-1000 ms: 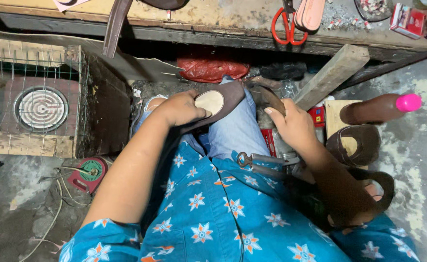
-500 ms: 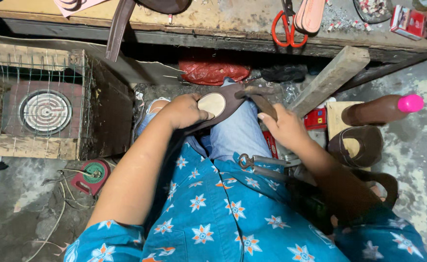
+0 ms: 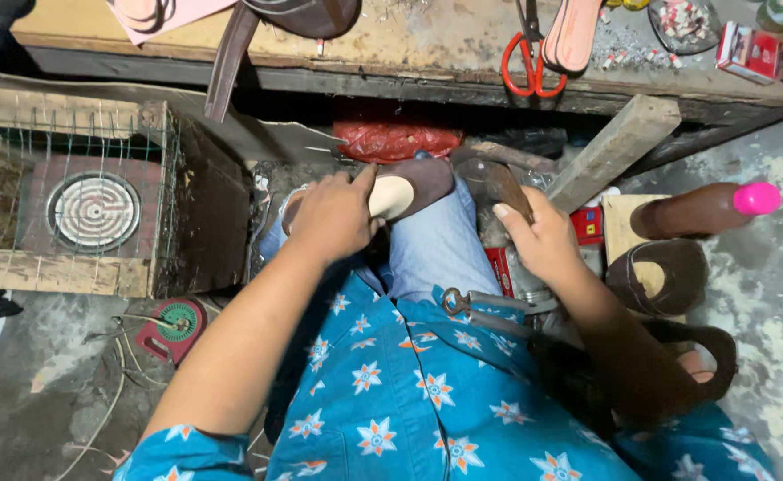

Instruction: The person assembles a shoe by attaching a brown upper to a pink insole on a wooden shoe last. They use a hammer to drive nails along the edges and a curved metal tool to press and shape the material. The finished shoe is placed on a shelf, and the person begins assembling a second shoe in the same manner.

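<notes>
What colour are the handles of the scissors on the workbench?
The scissors have red-orange handles, seen clearly in the head view, at the workbench edge.

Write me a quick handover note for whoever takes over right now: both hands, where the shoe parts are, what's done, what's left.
Left hand: pressing a brown shoe piece with a cream insole on the lap.
Right hand: gripping a second brown piece beside it.
Pliers lie on the lap; more brown uppers lie on the floor to the right; scissors sit on the bench.
Done: both pieces in hand.
Left: they look not yet joined.
</notes>
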Tool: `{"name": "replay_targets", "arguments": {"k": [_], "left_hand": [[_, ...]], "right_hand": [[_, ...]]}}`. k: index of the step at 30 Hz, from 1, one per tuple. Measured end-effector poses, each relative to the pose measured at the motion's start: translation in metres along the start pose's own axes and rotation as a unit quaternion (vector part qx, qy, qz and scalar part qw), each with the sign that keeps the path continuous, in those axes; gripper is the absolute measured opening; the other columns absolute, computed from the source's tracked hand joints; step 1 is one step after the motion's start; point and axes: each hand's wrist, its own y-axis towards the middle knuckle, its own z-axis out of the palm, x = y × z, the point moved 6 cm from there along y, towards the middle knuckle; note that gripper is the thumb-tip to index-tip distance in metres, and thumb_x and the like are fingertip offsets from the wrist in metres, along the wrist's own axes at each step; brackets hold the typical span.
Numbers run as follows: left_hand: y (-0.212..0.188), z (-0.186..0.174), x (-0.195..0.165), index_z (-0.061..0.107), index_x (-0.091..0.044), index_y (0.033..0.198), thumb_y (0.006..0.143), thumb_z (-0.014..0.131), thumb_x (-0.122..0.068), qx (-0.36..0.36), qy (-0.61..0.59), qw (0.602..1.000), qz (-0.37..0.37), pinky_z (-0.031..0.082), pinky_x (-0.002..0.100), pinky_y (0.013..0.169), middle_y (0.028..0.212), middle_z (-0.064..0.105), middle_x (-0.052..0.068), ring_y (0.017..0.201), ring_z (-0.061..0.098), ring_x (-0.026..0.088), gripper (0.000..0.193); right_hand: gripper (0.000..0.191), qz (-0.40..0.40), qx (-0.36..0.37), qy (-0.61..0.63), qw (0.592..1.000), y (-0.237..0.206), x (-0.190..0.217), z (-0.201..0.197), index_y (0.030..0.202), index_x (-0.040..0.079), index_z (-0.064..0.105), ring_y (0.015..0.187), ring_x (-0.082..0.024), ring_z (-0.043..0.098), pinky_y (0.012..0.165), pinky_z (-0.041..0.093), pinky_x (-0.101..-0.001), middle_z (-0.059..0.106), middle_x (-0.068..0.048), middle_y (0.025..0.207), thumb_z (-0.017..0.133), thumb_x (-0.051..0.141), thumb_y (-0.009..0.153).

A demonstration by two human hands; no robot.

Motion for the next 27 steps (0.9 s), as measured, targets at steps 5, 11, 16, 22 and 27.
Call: {"name": "replay_targets", "arguments": {"k": [5, 11, 16, 22, 27], "left_hand": [[-0.021, -0.007, -0.017, 0.05, -0.005, 0.144, 0.072, 0.083, -0.027, -0.096, 0.046, 0.994, 0.023, 0.045, 0.048, 0.088, 0.102, 0.064, 0.019, 0.1, 0.061, 0.038, 0.082], [-0.032, -0.007, -0.014, 0.051, -0.006, 0.146, 0.074, 0.083, -0.026, -0.111, 0.06, 0.992, 0.022, 0.045, 0.048, 0.086, 0.099, 0.063, 0.018, 0.098, 0.061, 0.036, 0.081], [-0.032, -0.009, -0.01, 0.053, -0.006, 0.144, 0.071, 0.084, -0.026, -0.1, 0.048, 0.994, 0.013, 0.045, 0.047, 0.087, 0.099, 0.064, 0.018, 0.098, 0.061, 0.036, 0.082], [-0.023, -0.008, -0.001, 0.053, -0.007, 0.144, 0.072, 0.084, -0.027, -0.079, 0.044, 0.996, 0.008, 0.047, 0.048, 0.087, 0.101, 0.065, 0.018, 0.099, 0.062, 0.037, 0.081], [0.0, -0.013, 0.016, 0.053, -0.013, 0.142, 0.075, 0.081, -0.033, 0.005, 0.001, 1.0, -0.029, 0.05, 0.051, 0.09, 0.109, 0.066, 0.022, 0.103, 0.064, 0.041, 0.075]], "right_hand": [[0.047, -0.208, -0.011, 0.029, 0.978, -0.01, 0.055, 0.007, 0.141, 0.003, 0.058, 0.114, -0.032, 0.069, 0.098, 0.051, -0.0379, 0.069, -0.022, 0.126, 0.066, 0.024, 0.1], [0.047, -0.22, 0.018, -0.082, 0.972, -0.014, 0.078, 0.031, 0.139, 0.004, 0.061, 0.112, -0.041, 0.067, 0.093, 0.053, -0.043, 0.069, -0.024, 0.124, 0.068, 0.025, 0.097], [0.043, -0.232, -0.003, -0.044, 0.972, -0.012, 0.08, 0.036, 0.135, 0.004, 0.062, 0.11, -0.039, 0.07, 0.093, 0.055, -0.042, 0.07, -0.022, 0.122, 0.069, 0.025, 0.098], [0.043, -0.23, -0.028, 0.005, 0.973, -0.01, 0.049, 0.048, 0.133, 0.001, 0.063, 0.111, -0.038, 0.07, 0.095, 0.054, -0.0415, 0.07, -0.023, 0.121, 0.07, 0.024, 0.098], [0.045, -0.199, 0.0, -0.026, 0.98, -0.016, 0.019, 0.047, 0.132, 0.001, 0.064, 0.108, -0.04, 0.069, 0.091, 0.054, -0.0427, 0.07, -0.024, 0.118, 0.071, 0.024, 0.094]]}}
